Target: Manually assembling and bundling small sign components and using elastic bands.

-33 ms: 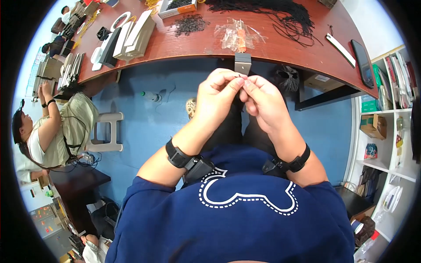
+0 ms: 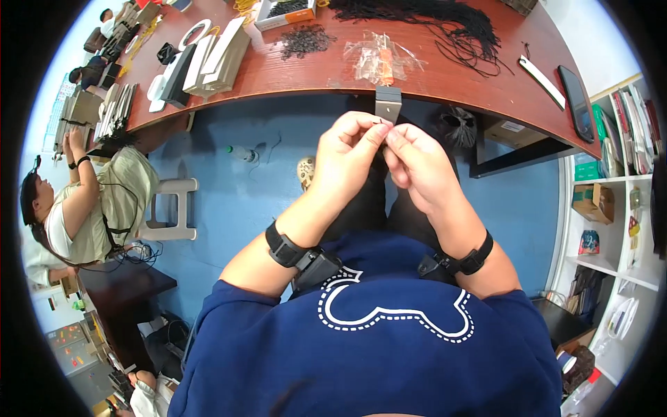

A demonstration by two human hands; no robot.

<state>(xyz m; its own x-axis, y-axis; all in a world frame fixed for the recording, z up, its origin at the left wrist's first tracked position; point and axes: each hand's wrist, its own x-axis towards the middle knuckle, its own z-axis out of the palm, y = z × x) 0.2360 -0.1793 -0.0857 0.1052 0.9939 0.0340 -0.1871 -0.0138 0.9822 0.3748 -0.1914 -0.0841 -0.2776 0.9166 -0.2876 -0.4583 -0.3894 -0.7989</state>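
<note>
My left hand (image 2: 349,149) and my right hand (image 2: 420,161) meet in front of the table edge, thumbs and fingertips pinched together. A small dark bit shows between the fingertips, too tiny to name; the fingers cover the rest of it. Just beyond my fingertips, a grey metal block with a dark top (image 2: 388,103) juts from the table's edge. Behind it on the reddish-brown table (image 2: 292,75) lie crumpled clear plastic bags with an orange strip (image 2: 384,62). A loose heap of small black pieces (image 2: 306,42) is further left.
Black cords (image 2: 451,28) spread over the table's far side. A phone (image 2: 574,101) and a white strip (image 2: 542,80) lie at the right. White boxes (image 2: 217,62) stand at the left. A bottle (image 2: 241,152) lies on the blue floor; a co-worker sits near a grey stool (image 2: 174,208).
</note>
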